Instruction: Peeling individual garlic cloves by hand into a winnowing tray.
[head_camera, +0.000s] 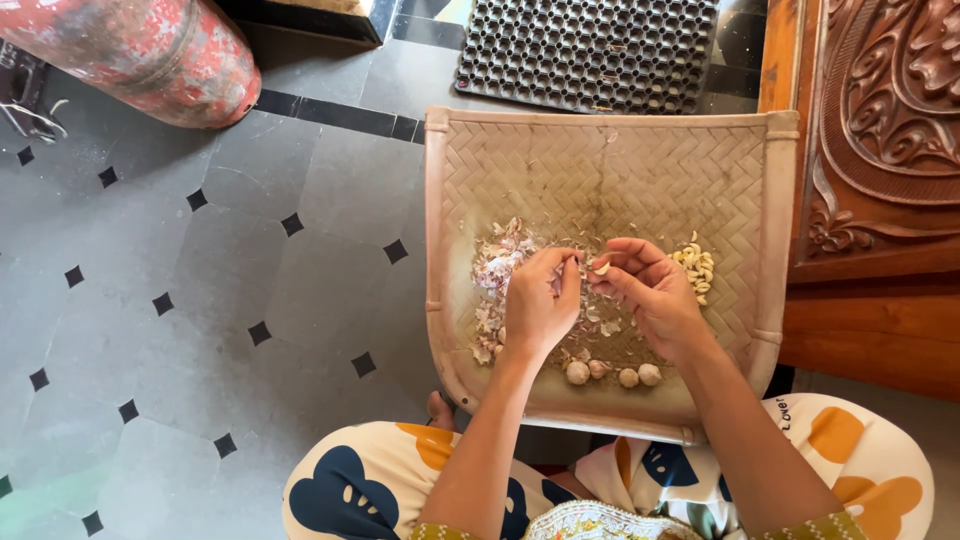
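we're mid-peel: our left hand (538, 300) and right hand (648, 292) have their fingers clamped on one garlic clove (601, 267) above the woven tray (600, 160); next, strip the skin gently.

Both hands, left hand (540, 300) and right hand (650, 295), pinch a garlic clove (601, 267) over a woven tray (600, 170).

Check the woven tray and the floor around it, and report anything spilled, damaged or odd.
Nothing stands out. The skins, peeled cloves and whole cloves all lie inside the woven tray; none show on the tiled floor.
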